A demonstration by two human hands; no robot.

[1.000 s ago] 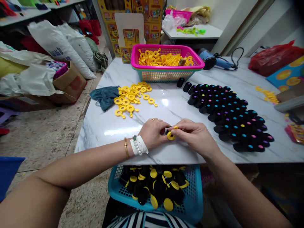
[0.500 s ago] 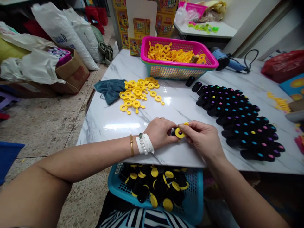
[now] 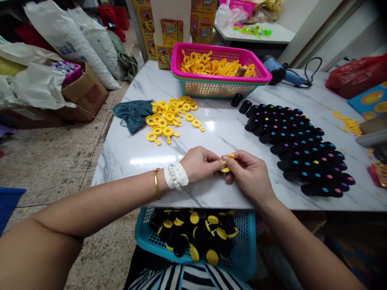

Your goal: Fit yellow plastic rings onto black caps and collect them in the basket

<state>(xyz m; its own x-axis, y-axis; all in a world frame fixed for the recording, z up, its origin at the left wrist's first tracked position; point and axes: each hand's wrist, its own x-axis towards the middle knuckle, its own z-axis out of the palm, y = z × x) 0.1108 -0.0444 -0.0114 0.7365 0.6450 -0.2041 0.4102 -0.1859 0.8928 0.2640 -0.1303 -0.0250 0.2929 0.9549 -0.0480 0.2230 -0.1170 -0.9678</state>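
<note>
Over the front part of the table, both hands meet at a small yellow ring piece [image 3: 225,169], mostly covered by fingers. My left hand [image 3: 198,164] is closed, its thumb pressed over the ring. My right hand [image 3: 250,172] pinches the same piece from the other side between thumb and fingers. Any black part under the ring is hidden now. Beyond the hands lies a loose pile of yellow ring pieces [image 3: 168,117] with short tabs. To the right stand slanting rows of black cylinders [image 3: 290,155] with coloured dots on their ends.
A blue basket [image 3: 140,237] below the table edge holds black pieces with yellow caps. A pink-rimmed basket [image 3: 222,77] of yellow pieces stands at the back, a blue cloth [image 3: 133,114] left of the pile. A blue power tool [image 3: 284,72] and red bag [image 3: 356,76] lie back right.
My left thumb has moved onto the ring, which now shows less of its face and looks tilted. The pink-dotted centre seen earlier is covered. The whole view has shifted slightly.
</note>
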